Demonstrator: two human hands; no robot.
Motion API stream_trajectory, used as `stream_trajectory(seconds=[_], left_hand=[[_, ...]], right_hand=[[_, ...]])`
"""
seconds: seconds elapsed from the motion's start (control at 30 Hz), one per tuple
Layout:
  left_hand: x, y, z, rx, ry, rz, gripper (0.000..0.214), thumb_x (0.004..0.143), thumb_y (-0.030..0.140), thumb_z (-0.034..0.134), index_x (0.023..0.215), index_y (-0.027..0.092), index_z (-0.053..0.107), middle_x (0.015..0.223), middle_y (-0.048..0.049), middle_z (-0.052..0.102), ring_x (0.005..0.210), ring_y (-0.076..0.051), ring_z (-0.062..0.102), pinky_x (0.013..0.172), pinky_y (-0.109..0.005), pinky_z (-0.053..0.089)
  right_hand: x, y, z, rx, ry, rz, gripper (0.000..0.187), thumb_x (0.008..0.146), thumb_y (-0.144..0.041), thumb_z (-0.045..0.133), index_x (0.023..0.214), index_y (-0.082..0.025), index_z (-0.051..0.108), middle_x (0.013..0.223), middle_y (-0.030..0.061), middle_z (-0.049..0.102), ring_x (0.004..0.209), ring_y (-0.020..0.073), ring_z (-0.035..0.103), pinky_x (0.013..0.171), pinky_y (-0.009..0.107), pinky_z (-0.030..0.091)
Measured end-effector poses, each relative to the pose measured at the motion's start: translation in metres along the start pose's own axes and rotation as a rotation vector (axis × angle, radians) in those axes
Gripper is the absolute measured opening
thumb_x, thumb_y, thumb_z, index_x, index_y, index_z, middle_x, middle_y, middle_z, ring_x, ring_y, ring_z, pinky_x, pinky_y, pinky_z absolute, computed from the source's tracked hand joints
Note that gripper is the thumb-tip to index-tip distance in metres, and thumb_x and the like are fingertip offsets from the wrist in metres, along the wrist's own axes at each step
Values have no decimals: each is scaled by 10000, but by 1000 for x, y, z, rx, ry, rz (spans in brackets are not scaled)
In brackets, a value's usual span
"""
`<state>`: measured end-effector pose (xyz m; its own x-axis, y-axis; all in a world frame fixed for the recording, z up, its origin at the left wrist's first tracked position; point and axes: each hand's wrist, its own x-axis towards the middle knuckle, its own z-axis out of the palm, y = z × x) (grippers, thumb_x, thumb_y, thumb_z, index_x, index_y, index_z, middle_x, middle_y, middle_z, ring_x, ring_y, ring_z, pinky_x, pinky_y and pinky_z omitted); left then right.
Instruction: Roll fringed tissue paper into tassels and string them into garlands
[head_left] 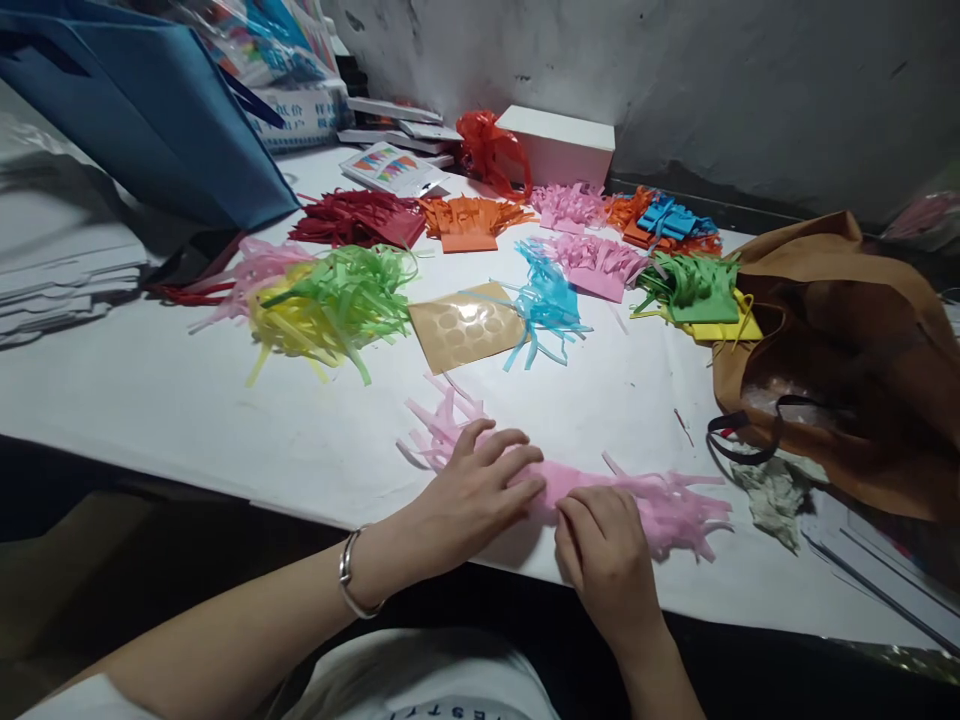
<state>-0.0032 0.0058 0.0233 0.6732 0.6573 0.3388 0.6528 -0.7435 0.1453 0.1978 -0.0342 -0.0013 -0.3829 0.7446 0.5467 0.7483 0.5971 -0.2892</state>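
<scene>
A pink tissue-paper tassel (559, 482) lies across the front of the table, fringed at both ends with a plain uncut band in the middle. Over its left part rests my left hand (480, 490), fingers spread and pressing on the paper; a silver bracelet circles that wrist. My right hand (609, 540) is closed, thumb and forefinger pinched at the near edge of the plain band. The right fringe spreads out beyond its knuckles. Behind the hands lies a tan sheet of round clear stickers (472, 330), with a blue tassel (551, 300) touching its right side.
Green and yellow tassels (330, 300) are heaped at left. Folded fringed bundles, including a dark red one (360, 218) and an orange one (470, 222), line the back. A blue bag (150, 110) stands back left; a brown bag (847, 350) lies at right. A white box (559, 145) is against the wall.
</scene>
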Motion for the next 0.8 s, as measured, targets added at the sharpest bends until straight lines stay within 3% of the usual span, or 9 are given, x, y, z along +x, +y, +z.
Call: stream_trajectory(seconds=[0.13, 0.27, 0.37, 0.47, 0.63, 0.7, 0.8], left_hand=[[-13, 0, 6, -89, -30, 55, 143, 967, 112, 534, 960, 206, 643, 900, -26, 692, 957, -216, 568, 974, -439, 313], [-22, -2, 7, -204, -55, -32, 168, 966, 112, 530, 1010, 214, 656, 975, -30, 700, 958, -206, 561, 909, -400, 322], [-23, -1, 4, -222, -31, -171, 215, 988, 124, 464, 905, 188, 651, 993, -46, 690, 932, -207, 552, 877, -403, 330], [-17, 0, 4, -140, -23, -290, 255, 984, 194, 468, 796, 167, 638, 945, -71, 668, 860, -216, 533, 823, -415, 344], [-4, -2, 9, 29, -137, -386, 260, 944, 234, 531, 716, 158, 630, 880, -86, 640, 816, -231, 524, 732, -403, 337], [-2, -3, 10, 46, -162, -376, 263, 943, 240, 538, 712, 159, 634, 869, -83, 638, 808, -231, 522, 713, -399, 328], [-2, -5, 11, 43, -189, -367, 279, 954, 248, 525, 714, 161, 639, 861, -76, 632, 798, -232, 522, 708, -402, 326]], right_hand=[[-2, -3, -4, 16, -105, -25, 158, 948, -88, 501, 1034, -156, 615, 935, 74, 659, 890, 210, 573, 845, 385, 441], [-14, 7, -7, -12, -114, 33, 174, 969, -77, 469, 993, -182, 606, 942, 58, 642, 914, 208, 556, 906, 399, 398], [-17, 17, -9, -57, -144, 113, 146, 995, -142, 466, 912, -192, 576, 888, 42, 604, 874, 205, 534, 905, 409, 362], [-11, 20, -7, -214, -180, 162, 232, 1010, -168, 431, 805, -201, 536, 785, 28, 566, 774, 204, 486, 832, 403, 333], [2, 20, 1, -396, -230, 246, 297, 1012, -265, 475, 720, -216, 499, 688, 16, 551, 713, 214, 489, 754, 387, 310], [3, 19, 0, -388, -207, 286, 286, 1004, -296, 503, 730, -215, 508, 700, 19, 571, 727, 218, 517, 780, 404, 329], [6, 15, -5, -349, -23, 237, 108, 975, -258, 566, 893, -190, 586, 884, 70, 646, 862, 239, 575, 897, 459, 360]])
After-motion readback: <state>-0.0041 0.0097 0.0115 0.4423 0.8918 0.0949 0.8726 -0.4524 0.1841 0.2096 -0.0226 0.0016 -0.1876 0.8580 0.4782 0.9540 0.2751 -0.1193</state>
